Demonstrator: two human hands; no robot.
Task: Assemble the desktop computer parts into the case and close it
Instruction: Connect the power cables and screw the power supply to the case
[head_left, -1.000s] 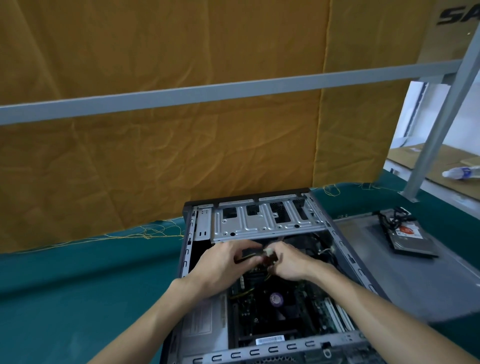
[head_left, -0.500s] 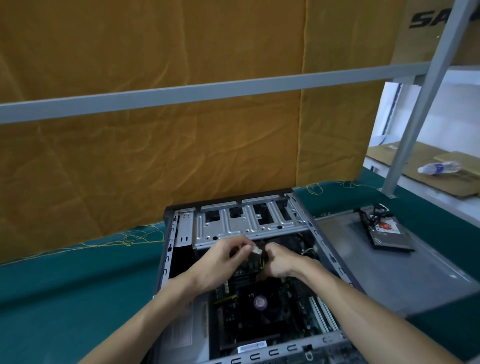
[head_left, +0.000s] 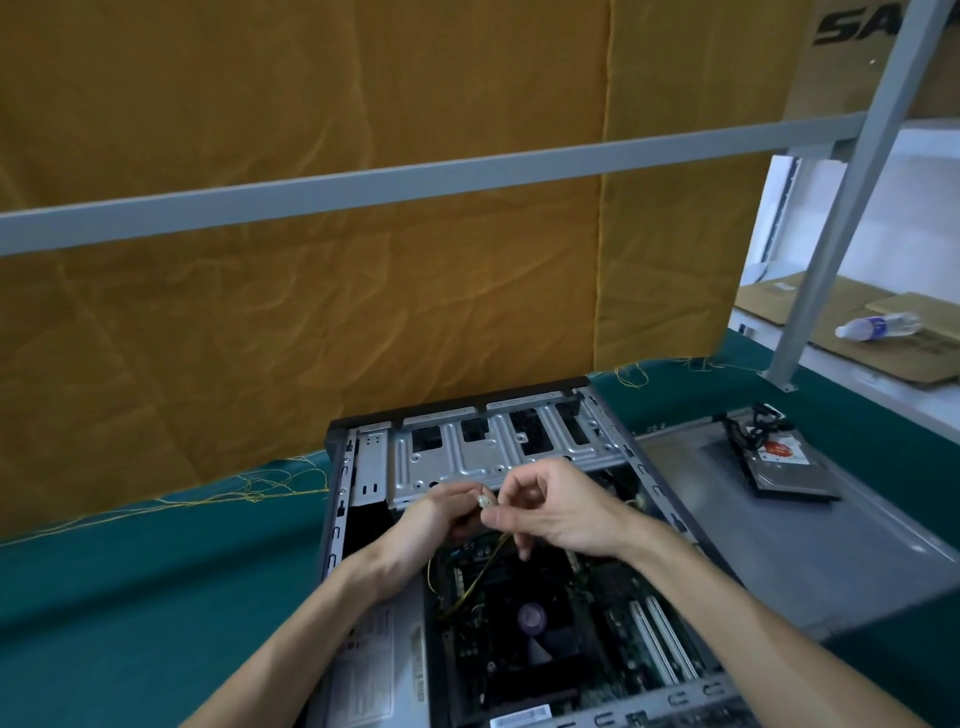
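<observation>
Open case (head_left: 332, 519) lies flat; side panel (head_left: 810, 561) beside it.

Teal table cover (head_left: 130, 597), mustard curtain (head_left: 311, 312), silver drive cage (head_left: 493, 452).

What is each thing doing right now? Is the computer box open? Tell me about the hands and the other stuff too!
Computer case: open, lying on its side.
Side panel: off, flat beside the case.
Hard drive: outside the case, resting on the panel.
Connector: unplugged, held above the motherboard.
Left hand: pinching the connector.
Right hand: pinching the connector.
Water bottle: lying on cardboard.
</observation>
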